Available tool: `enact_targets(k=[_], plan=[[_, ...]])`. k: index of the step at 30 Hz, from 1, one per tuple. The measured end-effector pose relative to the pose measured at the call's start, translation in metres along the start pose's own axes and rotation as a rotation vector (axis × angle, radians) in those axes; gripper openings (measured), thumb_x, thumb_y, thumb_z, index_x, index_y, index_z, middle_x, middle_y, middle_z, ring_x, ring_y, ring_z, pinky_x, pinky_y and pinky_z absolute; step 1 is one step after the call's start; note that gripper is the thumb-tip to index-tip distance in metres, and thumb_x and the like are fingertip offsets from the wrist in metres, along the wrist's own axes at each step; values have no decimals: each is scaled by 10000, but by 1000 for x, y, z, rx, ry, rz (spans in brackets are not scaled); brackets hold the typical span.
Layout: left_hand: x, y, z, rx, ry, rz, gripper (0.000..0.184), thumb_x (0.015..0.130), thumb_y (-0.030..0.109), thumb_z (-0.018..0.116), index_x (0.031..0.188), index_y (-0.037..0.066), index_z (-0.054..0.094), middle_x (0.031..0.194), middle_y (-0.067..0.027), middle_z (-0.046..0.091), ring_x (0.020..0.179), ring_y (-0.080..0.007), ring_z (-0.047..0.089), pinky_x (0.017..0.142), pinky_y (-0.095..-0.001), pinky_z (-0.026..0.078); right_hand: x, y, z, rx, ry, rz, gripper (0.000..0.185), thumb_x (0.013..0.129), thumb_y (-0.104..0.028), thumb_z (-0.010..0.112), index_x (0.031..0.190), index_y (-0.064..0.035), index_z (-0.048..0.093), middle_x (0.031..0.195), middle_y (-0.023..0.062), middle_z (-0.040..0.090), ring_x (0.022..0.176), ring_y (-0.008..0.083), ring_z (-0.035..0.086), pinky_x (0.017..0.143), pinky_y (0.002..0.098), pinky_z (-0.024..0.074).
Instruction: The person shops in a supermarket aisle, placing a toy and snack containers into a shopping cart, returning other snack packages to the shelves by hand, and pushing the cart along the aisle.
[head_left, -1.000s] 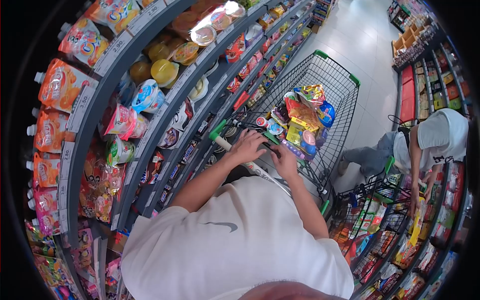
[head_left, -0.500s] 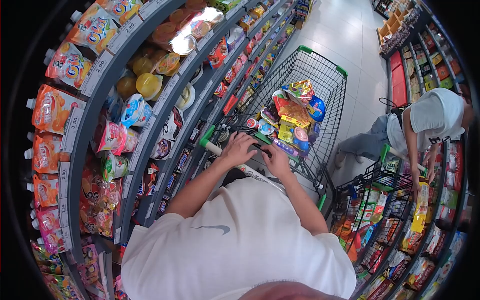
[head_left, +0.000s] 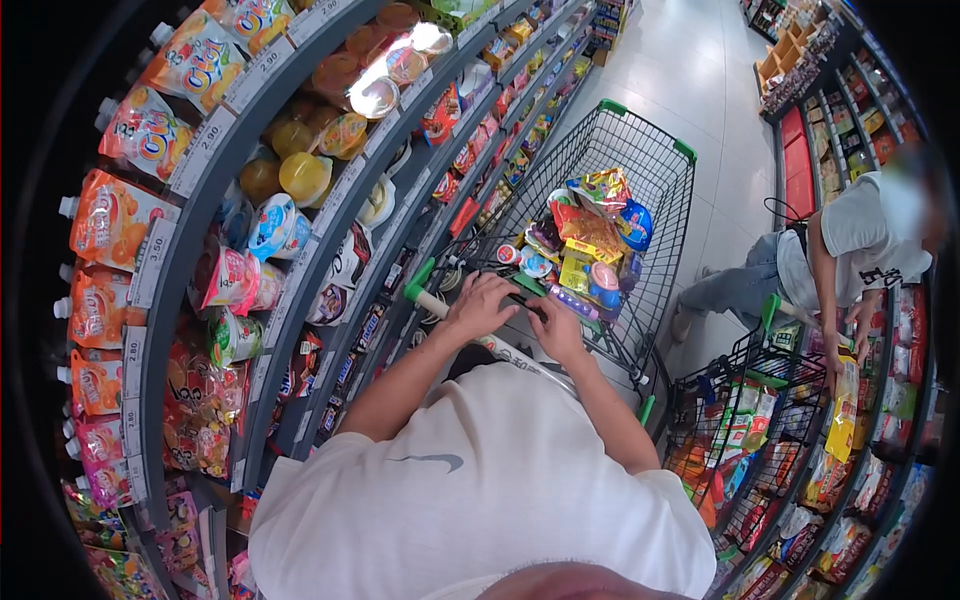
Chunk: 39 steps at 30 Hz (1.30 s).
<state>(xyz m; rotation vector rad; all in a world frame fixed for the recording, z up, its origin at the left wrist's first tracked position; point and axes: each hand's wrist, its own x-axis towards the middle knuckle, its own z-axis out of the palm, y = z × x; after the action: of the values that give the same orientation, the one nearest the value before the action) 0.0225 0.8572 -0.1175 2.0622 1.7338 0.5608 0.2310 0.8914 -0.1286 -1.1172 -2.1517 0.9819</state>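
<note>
My left hand (head_left: pixel 482 306) and my right hand (head_left: pixel 553 326) are close together above the handle end of the shopping cart (head_left: pixel 650 142). The fingers of both hands are bent toward a thin dark object (head_left: pixel 522 299) between them, which I cannot make out. My right thumb and fingers look pinched at its near end. The cart's pale handle bar (head_left: pixel 432 303), with green end caps, passes below my wrists. Inside the wire basket lies a pile of snacks, with a red and yellow bag (head_left: pixel 585 230), a blue pack (head_left: pixel 635 225) and a purple tube (head_left: pixel 573 303).
Curved shelves of jelly cups (head_left: pixel 305 177) and orange drink pouches (head_left: pixel 118 220) rise close on my left. At right, another person (head_left: pixel 850 235) bends over a second loaded cart (head_left: pixel 745 410), holding a yellow packet (head_left: pixel 843 405). The tiled aisle (head_left: pixel 680 60) runs ahead.
The view has shifted slightly, so the left shelves sit a little further right. My hands stay nearly in place around the dark object. The other person still holds the yellow packet.
</note>
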Motion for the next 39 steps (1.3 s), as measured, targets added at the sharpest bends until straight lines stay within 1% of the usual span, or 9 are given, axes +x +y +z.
enact_targets(k=[10,13,16,18,19,24,31,35,39], plan=[[3,-3,2,-82,117,1,250,854,231,725,1063,96,706,1070,-98,687,1115,-300,598,1028,-433,401,-3,0,-5,4,-31,6,240,888,-206,693,1106,-112,667,989,127,664,840,355,663,756,454,530],[4,-2,-1,-100,114,-10,243,855,221,720,1060,92,706,1067,-102,687,1097,-310,605,1005,-436,418,-6,-3,-11,49,-46,31,291,884,-221,703,1144,-102,652,1017,129,666,907,349,661,792,445,530],[3,-2,-1,-112,121,-7,229,854,213,719,1048,92,701,1056,-100,686,1083,-311,610,988,-444,427,-13,-6,-17,-23,-50,112,354,869,-237,722,1178,-89,635,1063,128,659,977,348,651,835,449,523],[4,-2,-1,-125,143,-3,213,850,208,721,1026,92,693,1038,-95,683,1067,-309,614,974,-454,435,-22,9,-15,-189,-22,7,379,865,-257,729,1195,-96,632,1072,120,662,960,338,654,814,444,529],[5,-2,0,-120,148,-17,213,846,207,723,1023,92,693,1043,-93,681,1078,-305,608,979,-452,432,-24,14,-19,-274,-4,-48,392,863,-266,733,1203,-100,631,1077,116,664,951,332,655,804,442,532],[1,-6,6,-57,195,-37,218,830,200,732,1013,91,688,1087,-91,659,1144,-296,566,1015,-432,412,-44,30,-39,-408,-133,170,420,835,-277,759,1200,-111,633,1140,102,653,1025,329,650,834,448,542],[-4,-3,11,102,217,-167,289,797,223,750,1052,106,684,1236,-101,608,1246,-299,505,1079,-497,331,-44,29,-46,-493,-198,352,426,870,-375,723,1211,-138,630,1152,105,677,993,328,682,811,463,554],[-2,-6,14,53,159,-194,297,809,234,744,1067,104,675,1192,-92,603,1231,-296,504,1066,-494,359,-45,27,-51,-459,-246,360,396,901,-417,686,1202,-162,653,1157,109,698,1009,322,684,842,457,549],[-5,-5,12,-37,118,-215,298,825,244,734,1077,101,665,1187,-88,594,1240,-294,491,1041,-506,397,-54,40,-61,-286,-245,331,419,891,-391,704,1209,-123,652,1110,114,694,1001,326,677,833,453,534]])
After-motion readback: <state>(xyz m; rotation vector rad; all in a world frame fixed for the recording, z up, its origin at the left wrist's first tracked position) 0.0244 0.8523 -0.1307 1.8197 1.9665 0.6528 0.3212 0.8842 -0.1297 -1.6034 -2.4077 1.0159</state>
